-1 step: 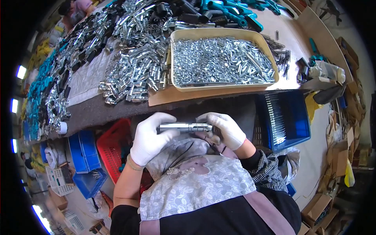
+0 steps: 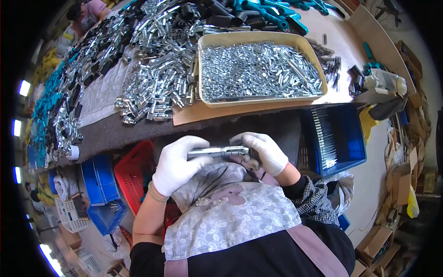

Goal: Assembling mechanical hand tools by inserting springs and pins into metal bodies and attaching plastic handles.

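A shiny steel cylinder [image 2: 217, 153], stepped like a socket or tool sleeve, lies nearly level in front of my apron, below the bench edge. My left hand [image 2: 177, 162], in a white glove, grips its left end between thumb and fingers. The gloved right hand [image 2: 267, 153] is closed round the other end; its fingertips look greyed, and they hide that end of the part. Beyond the hands, a cream tray [image 2: 263, 102] on the bench holds many small silver pins and bits.
Heaped metal sleeves [image 2: 161, 78] lie left of the tray, with teal handles [image 2: 272, 18] behind it. Dark springs [image 2: 333, 69] are at its right. Below the bench stand a blue bin [image 2: 353, 159] with metal rods and a red basket [image 2: 134, 168]. Another person [image 2: 90, 16] is at far left.
The left end of the steel cylinder has dipped slightly toward me along with my left hand. Both hands keep their hold.
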